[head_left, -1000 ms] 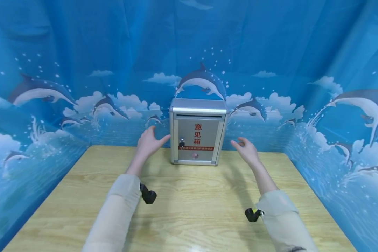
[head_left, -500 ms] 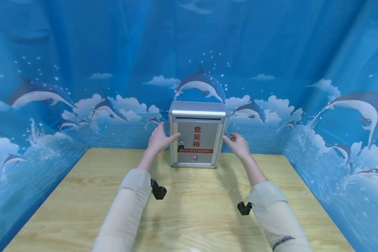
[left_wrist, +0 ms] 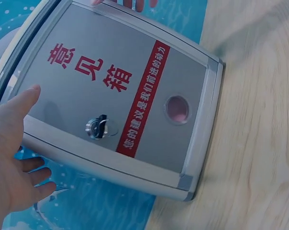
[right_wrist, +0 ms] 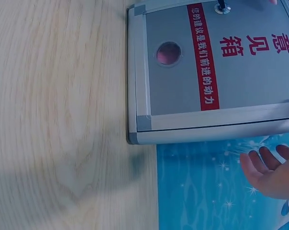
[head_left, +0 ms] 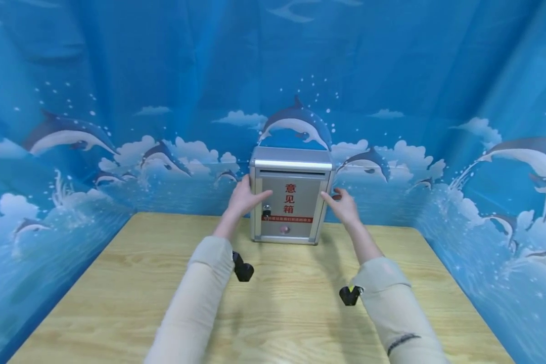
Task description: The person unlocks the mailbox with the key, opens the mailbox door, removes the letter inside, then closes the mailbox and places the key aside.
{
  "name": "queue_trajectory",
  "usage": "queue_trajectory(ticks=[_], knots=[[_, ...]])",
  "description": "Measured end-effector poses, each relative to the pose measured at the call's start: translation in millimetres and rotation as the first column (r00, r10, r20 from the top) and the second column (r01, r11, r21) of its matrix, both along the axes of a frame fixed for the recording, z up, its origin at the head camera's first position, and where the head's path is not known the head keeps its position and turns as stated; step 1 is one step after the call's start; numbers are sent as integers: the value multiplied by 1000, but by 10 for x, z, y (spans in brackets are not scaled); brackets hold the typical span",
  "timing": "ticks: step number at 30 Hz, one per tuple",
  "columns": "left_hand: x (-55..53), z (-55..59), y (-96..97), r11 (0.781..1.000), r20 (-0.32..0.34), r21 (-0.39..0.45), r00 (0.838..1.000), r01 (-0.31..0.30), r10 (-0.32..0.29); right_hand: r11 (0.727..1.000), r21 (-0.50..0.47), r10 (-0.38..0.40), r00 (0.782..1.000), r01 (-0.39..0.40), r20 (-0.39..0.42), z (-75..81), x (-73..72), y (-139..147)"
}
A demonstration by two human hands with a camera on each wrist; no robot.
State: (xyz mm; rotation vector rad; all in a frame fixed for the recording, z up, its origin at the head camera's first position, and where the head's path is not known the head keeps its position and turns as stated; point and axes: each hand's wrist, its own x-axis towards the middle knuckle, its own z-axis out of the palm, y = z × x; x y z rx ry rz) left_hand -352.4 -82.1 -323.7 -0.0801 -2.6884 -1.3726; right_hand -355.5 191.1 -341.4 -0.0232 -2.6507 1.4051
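Observation:
A silver metal suggestion box [head_left: 303,202] with red Chinese characters stands upright at the back of the table. Its front door has a lock [left_wrist: 96,127] and a small round window [right_wrist: 168,53], and a slot runs along the top. My left hand [head_left: 244,198] is at the box's left side, thumb over the front frame and the other fingers spread beside the side wall. On the opposite side, my right hand [head_left: 344,207] has its thumb at the front edge, with slightly bent fingers beside the wall. Both wrist views show a gap between fingers and side wall.
The box stands on a light wood-grain table [head_left: 282,303]. A blue curtain [head_left: 173,101] printed with dolphins and clouds hangs close behind the box and along both sides. A small black device [head_left: 243,268] sits at the left cuff, another black device [head_left: 349,295] at the right.
Both hands have moved inward from either side to the box, the left one rightward and the right one leftward. The box stays in place on the table.

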Motion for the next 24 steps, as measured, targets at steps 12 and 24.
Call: queue_trajectory(ticks=[12,24], knots=[[-86,-260,138,971,9,235,999,-48,47,997,-79,10,998,-15,-61,-149,-89,-197],[-119,-291,253,918,31,374,991,-130,128,968,-250,-23,998,8,-57,-221,-127,-330]])
